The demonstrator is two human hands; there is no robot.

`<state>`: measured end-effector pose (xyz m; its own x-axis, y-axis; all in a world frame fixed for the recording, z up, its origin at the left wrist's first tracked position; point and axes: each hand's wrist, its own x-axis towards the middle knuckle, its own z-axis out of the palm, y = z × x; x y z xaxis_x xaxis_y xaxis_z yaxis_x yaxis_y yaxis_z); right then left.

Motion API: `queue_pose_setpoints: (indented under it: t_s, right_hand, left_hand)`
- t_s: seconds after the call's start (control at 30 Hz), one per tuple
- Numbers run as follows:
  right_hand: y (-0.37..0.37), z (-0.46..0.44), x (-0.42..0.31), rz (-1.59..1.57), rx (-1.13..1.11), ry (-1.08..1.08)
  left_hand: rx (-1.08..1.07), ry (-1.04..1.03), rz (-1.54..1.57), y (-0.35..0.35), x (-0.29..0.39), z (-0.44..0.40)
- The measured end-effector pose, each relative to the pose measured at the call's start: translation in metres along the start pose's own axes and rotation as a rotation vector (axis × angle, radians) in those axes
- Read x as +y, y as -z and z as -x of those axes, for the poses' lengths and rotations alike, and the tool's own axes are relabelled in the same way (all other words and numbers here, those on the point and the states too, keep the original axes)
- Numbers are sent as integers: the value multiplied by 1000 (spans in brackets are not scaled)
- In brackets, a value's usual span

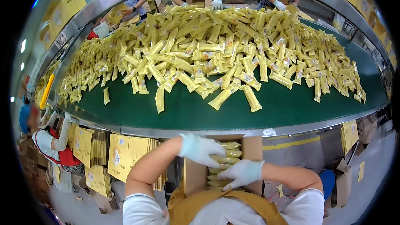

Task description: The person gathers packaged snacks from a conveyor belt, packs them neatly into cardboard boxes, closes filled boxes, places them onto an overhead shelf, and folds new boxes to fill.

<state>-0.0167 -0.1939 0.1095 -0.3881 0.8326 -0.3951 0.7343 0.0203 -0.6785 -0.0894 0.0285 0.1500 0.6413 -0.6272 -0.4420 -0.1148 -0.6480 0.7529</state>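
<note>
My left hand (202, 149), in a white glove, reaches over the left side of an open cardboard box (252, 146), its fingers on the yellow packets (231, 153) inside. Lower down, my right hand (243, 173), gloved too, lies over packets from the right side, fingers spread. The packets lie in a stacked column in the box, partly covered by both hands. Whether either hand grips a packet is hard to tell. Beyond the box, a large heap of yellow wrapped packets (216, 50) covers much of the green conveyor belt (183, 114).
A metal edge (137, 131) runs between belt and box. Flat yellow cartons (121, 154) stand at left, near a person in a red apron (68, 156). Gloved co-workers' hands (217, 3) show across the belt. A blue round object (327, 183) is beside my right arm.
</note>
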Motion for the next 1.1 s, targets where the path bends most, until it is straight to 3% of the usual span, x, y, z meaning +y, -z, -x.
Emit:
queue_pose_setpoints:
  t_s: [0.03, 0.07, 0.1, 0.17, 0.2, 0.27, 0.33, 0.37, 0.4, 0.43, 0.53, 0.6, 0.77, 0.83, 0.97, 1.1]
  right_hand:
    - [13, 13, 14, -222, 131, 90]
    - [44, 27, 20, -599, 163, 35]
    - [69, 35, 32, -437, 441, 134]
    - [114, 50, 50, -699, 651, -202]
    - [121, 38, 85, -594, 899, -171]
    - [130, 11, 163, 74, 1145, -412]
    - [147, -10, 197, 103, 980, -709]
    - [152, -24, 208, 109, 946, -810]
    - [153, -37, 222, 112, 909, -912]
    - [148, -52, 233, -38, 1012, -855]
    - [137, -75, 216, 239, 955, -1006]
    - [121, -72, 218, 351, 968, -836]
    - [84, -45, 190, 556, 882, -479]
    - [68, -35, 185, 581, 853, -393]
    - [52, -3, 165, 632, 974, -424]
    - [6, 22, 176, 431, 1160, -530]
  left_hand:
    - [99, -85, 215, 17, 1, 24]
    - [180, -126, 296, 29, -11, 37]
    - [330, -130, 258, 42, -22, 46]
    - [636, 121, 262, 57, -55, 41]
    - [733, 280, 296, 61, -79, 27]
    - [862, 474, -63, 67, -113, -7]
    - [966, 608, -181, 68, -141, -45]
    - [836, 765, -198, 81, -133, -57]
    - [841, 797, -251, 85, -129, -66]
    - [844, 829, -304, 87, -127, -74]
    - [812, 880, -393, 85, -137, -93]
    - [767, 864, -354, 83, -147, -93]
    - [793, 465, -504, 43, -163, -49]
    - [842, 405, -537, 19, -167, -30]
    - [854, 398, -501, -9, -156, 10]
    - [881, 389, -582, -20, -134, 27]
